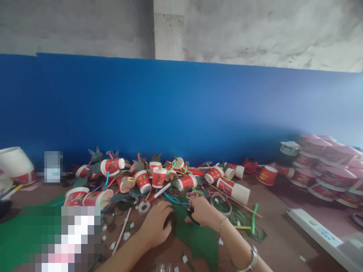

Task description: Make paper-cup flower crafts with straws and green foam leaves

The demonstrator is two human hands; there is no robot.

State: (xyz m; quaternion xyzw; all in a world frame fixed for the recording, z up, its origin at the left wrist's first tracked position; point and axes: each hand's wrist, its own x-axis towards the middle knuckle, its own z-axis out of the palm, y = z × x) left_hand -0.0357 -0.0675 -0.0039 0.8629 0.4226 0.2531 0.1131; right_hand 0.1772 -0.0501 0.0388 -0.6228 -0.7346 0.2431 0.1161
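A piece of dark green paper (198,241) lies on the brown table in front of me. My left hand (157,223) rests at its left edge, fingers curled and thumb bent in, closed on the paper's edge. In my right hand (204,209) is a pair of scissors (193,217) with black handles, over the upper part of the paper. The fingers hide much of the scissors. Just beyond my left hand is a roll of clear tape (144,207), with a red and white marker (160,192) beside it.
Several red paper cups (187,182) with straws lie heaped along the blue partition (170,105). Stacked cups (317,166) with pink tops stand right, near a white power strip (314,226). Green scraps (241,219), a green straw (254,218) and white bits (127,236) litter the table.
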